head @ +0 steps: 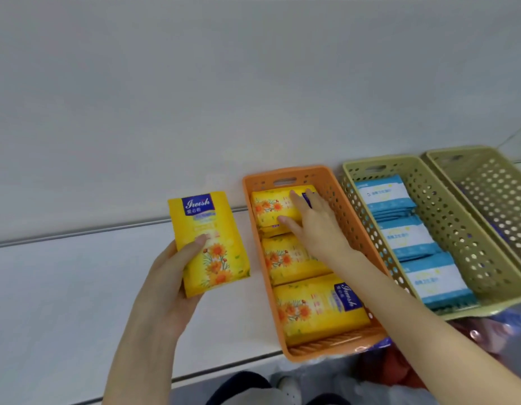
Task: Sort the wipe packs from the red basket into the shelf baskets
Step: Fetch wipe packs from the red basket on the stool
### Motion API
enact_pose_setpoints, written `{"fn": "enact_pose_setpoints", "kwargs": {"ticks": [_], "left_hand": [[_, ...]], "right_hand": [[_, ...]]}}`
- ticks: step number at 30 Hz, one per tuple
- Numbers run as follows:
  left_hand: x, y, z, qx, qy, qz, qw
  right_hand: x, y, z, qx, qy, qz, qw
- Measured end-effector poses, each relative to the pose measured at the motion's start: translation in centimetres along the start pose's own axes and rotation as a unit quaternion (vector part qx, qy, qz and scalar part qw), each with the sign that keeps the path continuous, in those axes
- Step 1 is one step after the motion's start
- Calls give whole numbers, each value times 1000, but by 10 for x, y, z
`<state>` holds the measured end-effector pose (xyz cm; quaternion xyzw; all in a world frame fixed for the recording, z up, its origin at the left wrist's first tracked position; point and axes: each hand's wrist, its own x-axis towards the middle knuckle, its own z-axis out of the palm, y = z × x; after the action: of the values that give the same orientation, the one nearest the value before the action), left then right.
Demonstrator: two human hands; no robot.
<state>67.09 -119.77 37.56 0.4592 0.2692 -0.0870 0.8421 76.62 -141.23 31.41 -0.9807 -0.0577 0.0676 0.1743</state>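
Note:
My left hand (166, 285) grips a yellow flowered wipe pack (208, 244) upright above the white shelf, left of the orange basket (335, 350). That basket holds several yellow packs lying flat. My right hand (314, 222) reaches into its far end, fingers straight, resting on the rearmost yellow pack (271, 204). A green basket (458, 229) beside it holds three blue wipe packs (408, 239). Part of the red basket (399, 372) shows below the shelf edge at lower right.
A second green basket (498, 188) stands at the far right; I cannot make out its contents. The white shelf surface (63, 302) stretches left of the orange basket. The shelf's back wall rises behind the baskets. A person's shoes show at the bottom.

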Motion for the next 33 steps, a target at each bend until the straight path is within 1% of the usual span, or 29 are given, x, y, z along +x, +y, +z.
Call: {"fn": "enact_pose_setpoints", "kwargs": {"ticks": [2,5,6,7,9,10,12,13,14,16,18,19,21,22,23,24,26,28,30,33], "left_hand": [[-2,0,1,12,-4,3,1000],[-6,1,2,38,-12,10,999],[-8,1,3,55,-14,16,998],[-9,2,4,73,-15,26,997],[-12,4,6,100,-11,46,994],[-13,5,8,107,-10,53,993],[-15,7,13,121,-21,63,990],[-16,7,17,133,-33,65,988],[-17,7,21,146,-44,68,986],[-16,5,29,169,-61,77,981],[-15,1,36,189,-72,87,975],[-15,-2,39,201,-75,90,973],[-13,-7,47,219,-75,93,968],[-11,-9,50,227,-69,101,966],[-8,-10,51,235,-59,118,963],[-4,-9,50,242,-43,143,959],[5,-7,43,256,4,184,949],[11,-10,33,279,41,187,941],[14,-20,24,301,41,155,940],[13,-44,21,314,2,80,946]], "right_hand": [[1,3,3,27,6,4,1000],[2,7,-2,90,-23,10,996],[1,7,-8,124,-19,14,992],[-2,5,-15,162,3,15,987],[-13,-3,-35,259,66,4,964],[-21,-10,-46,325,81,-11,942],[-39,-24,-64,434,69,-52,897],[-48,-31,-71,450,57,-75,888],[-54,-36,-75,448,46,-95,888],[-62,-39,-77,421,48,-124,897],[-66,-33,-77,426,62,-98,897],[-68,-28,-78,455,58,-66,886],[-72,-16,-81,538,21,15,842],[-73,-9,-81,568,17,53,821],[-75,-1,-82,582,34,82,808],[-75,7,-83,582,68,103,804],[-78,21,-85,556,144,130,808],[-80,31,-82,509,188,152,826],[-81,34,-71,459,195,158,852],[-76,22,-50,404,184,156,882]]}}
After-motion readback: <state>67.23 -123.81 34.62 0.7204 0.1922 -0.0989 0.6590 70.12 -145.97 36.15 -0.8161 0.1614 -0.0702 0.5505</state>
